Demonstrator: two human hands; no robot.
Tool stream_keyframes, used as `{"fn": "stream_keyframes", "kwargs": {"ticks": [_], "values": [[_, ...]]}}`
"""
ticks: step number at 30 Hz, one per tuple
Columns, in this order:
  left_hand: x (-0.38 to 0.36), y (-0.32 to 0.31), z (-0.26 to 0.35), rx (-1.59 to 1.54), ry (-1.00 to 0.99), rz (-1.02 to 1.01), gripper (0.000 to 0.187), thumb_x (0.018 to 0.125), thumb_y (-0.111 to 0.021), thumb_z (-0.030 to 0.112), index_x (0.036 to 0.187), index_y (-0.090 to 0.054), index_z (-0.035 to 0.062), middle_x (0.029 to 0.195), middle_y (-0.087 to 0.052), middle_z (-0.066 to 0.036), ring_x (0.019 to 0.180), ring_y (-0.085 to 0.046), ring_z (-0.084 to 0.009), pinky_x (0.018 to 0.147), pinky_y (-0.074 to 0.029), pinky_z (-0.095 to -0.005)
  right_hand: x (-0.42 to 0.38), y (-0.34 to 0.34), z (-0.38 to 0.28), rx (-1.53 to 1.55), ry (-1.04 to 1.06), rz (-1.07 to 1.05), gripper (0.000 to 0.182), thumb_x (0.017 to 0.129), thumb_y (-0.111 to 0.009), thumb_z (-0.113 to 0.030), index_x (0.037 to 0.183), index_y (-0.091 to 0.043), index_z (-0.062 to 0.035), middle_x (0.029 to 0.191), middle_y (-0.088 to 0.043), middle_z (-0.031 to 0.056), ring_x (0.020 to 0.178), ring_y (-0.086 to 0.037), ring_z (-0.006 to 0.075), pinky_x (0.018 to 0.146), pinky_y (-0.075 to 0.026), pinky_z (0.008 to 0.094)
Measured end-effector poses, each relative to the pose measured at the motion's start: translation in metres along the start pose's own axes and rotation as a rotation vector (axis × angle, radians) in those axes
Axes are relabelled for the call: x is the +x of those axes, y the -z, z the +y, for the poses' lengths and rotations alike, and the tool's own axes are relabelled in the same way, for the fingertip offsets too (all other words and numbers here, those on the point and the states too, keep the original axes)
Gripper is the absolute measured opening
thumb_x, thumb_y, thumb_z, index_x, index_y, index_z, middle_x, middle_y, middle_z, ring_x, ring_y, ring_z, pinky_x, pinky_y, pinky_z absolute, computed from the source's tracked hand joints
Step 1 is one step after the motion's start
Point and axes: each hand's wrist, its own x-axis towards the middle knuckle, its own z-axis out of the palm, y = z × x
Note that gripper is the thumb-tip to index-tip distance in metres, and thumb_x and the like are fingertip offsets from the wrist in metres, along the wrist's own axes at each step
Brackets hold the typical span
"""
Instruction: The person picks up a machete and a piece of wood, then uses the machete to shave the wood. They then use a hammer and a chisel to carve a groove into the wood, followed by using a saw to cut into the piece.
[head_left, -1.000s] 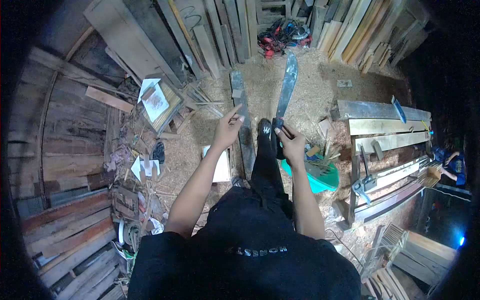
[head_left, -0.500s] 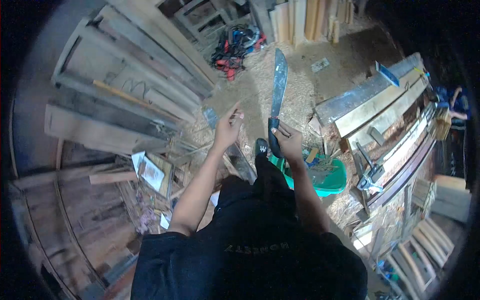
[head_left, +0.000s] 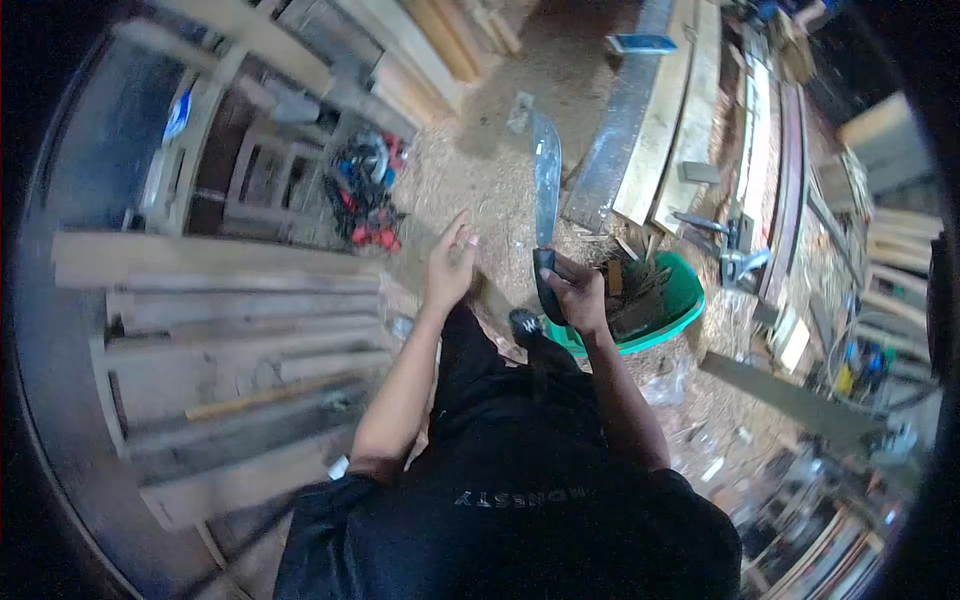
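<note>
My right hand [head_left: 577, 296] is wrapped round the black handle of a machete [head_left: 546, 185]. The machete's wide, worn blade points up and away from me. To the left, my left hand [head_left: 453, 268] hangs in the air with its fingers stretched forward, holding nothing and apart from the machete. Just beyond and right of my right wrist, a green plastic basin [head_left: 688, 288] holds wood scraps and debris; my right forearm hides part of its near side.
Long boards [head_left: 665, 120] lie at the upper right, by a metal clamp [head_left: 741, 265]. On the left stand stacked wooden frames and planks [head_left: 240, 320]. Red and black power tools [head_left: 365, 195] sit in a heap on the shaving-strewn floor [head_left: 470, 165]. A dark shoe [head_left: 526, 324] shows below.
My view has turned to the right, so the boards and basin swing round and the tool heap shifts left. The machete stays in my right hand.
</note>
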Motion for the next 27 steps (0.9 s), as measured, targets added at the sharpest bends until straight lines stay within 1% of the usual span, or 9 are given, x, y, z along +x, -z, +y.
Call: {"fn": "stream_keyframes", "kwargs": {"ticks": [5, 7, 12, 14, 17, 21, 23, 25, 27], "values": [[0.064, -0.003, 0.009, -0.090, 0.025, -0.238, 0.048, 0.098, -0.066, 0.016, 0.143, -0.055, 0.0039, 0.122, -0.069, -0.018, 0.115, -0.066, -0.0228, 0.097, -0.051, -0.0350, 0.005, -0.019, 0.002, -0.158, 0.056, 0.266, 0.035, 0.090, -0.073, -0.012, 0.124, -0.070, -0.0011, 0.105, -0.077, 0.0150, 0.095, -0.067, 0.0089, 0.085, -0.054, 0.0292], [0.080, 0.003, 0.005, -0.105, -0.102, -0.370, 0.049, 0.098, -0.066, 0.016, 0.144, -0.054, 0.0038, 0.121, -0.069, -0.019, 0.113, -0.068, -0.0247, 0.096, -0.051, -0.0365, -0.004, -0.037, -0.010, -0.074, -0.024, 0.378, 0.037, 0.090, -0.074, -0.013, 0.124, -0.070, -0.0008, 0.105, -0.077, 0.0148, 0.094, -0.066, 0.0080, 0.085, -0.054, 0.0282], [0.129, 0.007, 0.015, -0.083, -0.196, -0.577, 0.048, 0.099, -0.064, 0.020, 0.142, -0.054, 0.0015, 0.121, -0.070, -0.020, 0.112, -0.069, -0.0265, 0.096, -0.052, -0.0372, -0.011, -0.062, -0.019, 0.028, -0.088, 0.637, 0.042, 0.089, -0.075, -0.011, 0.127, -0.067, 0.0030, 0.106, -0.077, 0.0090, 0.095, -0.063, 0.0066, 0.085, -0.052, 0.0270], [0.143, 0.001, 0.017, -0.018, -0.241, -0.690, 0.049, 0.102, -0.060, 0.017, 0.147, -0.049, 0.0010, 0.126, -0.067, -0.018, 0.116, -0.065, -0.0224, 0.099, -0.051, -0.0335, -0.013, -0.070, -0.018, 0.159, -0.105, 0.722, 0.042, 0.089, -0.075, -0.011, 0.128, -0.066, 0.0028, 0.107, -0.076, 0.0095, 0.095, -0.064, 0.0078, 0.086, -0.052, 0.0276], [0.156, -0.023, 0.005, -0.044, -0.299, -0.746, 0.049, 0.100, -0.063, 0.022, 0.143, -0.054, 0.0009, 0.119, -0.070, -0.020, 0.113, -0.068, -0.0278, 0.096, -0.052, -0.0381, -0.021, -0.074, -0.020, 0.002, -0.159, 0.845, 0.042, 0.089, -0.075, -0.010, 0.129, -0.067, 0.0017, 0.108, -0.076, 0.0105, 0.096, -0.066, 0.0091, 0.088, -0.052, 0.0282], [0.171, -0.058, 0.030, 0.034, -0.336, -0.857, 0.048, 0.099, -0.063, 0.020, 0.143, -0.054, 0.0026, 0.119, -0.070, -0.019, 0.112, -0.068, -0.0267, 0.096, -0.052, -0.0382, -0.018, -0.064, 0.009, 0.197, -0.081, 1.000, 0.043, 0.087, -0.077, -0.012, 0.127, -0.068, 0.0016, 0.109, -0.076, 0.0114, 0.096, -0.067, 0.0095, 0.087, -0.053, 0.0284], [0.177, -0.086, 0.031, -0.070, -0.199, -0.931, 0.048, 0.098, -0.064, 0.018, 0.144, -0.055, 0.0054, 0.118, -0.070, -0.018, 0.111, -0.068, -0.0253, 0.095, -0.052, -0.0384, -0.020, -0.051, 0.018, 0.220, -0.125, 1.056, 0.043, 0.087, -0.078, -0.012, 0.127, -0.068, 0.0017, 0.108, -0.077, 0.0114, 0.096, -0.068, 0.0096, 0.086, -0.053, 0.0282], [0.185, -0.112, 0.049, -0.026, -0.230, -0.996, 0.047, 0.100, -0.062, 0.017, 0.145, -0.053, 0.0057, 0.120, -0.070, -0.016, 0.112, -0.067, -0.0239, 0.097, -0.052, -0.0368, -0.018, -0.035, 0.027, 0.237, -0.159, 1.105, 0.044, 0.087, -0.078, -0.013, 0.127, -0.068, 0.0018, 0.108, -0.077, 0.0114, 0.095, -0.068, 0.0097, 0.085, -0.053, 0.0280], [0.191, -0.141, 0.060, 0.019, -0.269, -1.050, 0.047, 0.101, -0.061, 0.015, 0.146, -0.052, 0.0061, 0.122, -0.069, -0.014, 0.113, -0.066, -0.0225, 0.100, -0.052, -0.0352, -0.011, -0.018, 0.031, 0.236, -0.099, 1.163, 0.044, 0.087, -0.078, -0.012, 0.127, -0.067, 0.0029, 0.106, -0.077, 0.0112, 0.092, -0.068, 0.0093, 0.083, -0.054, 0.0272]]}}
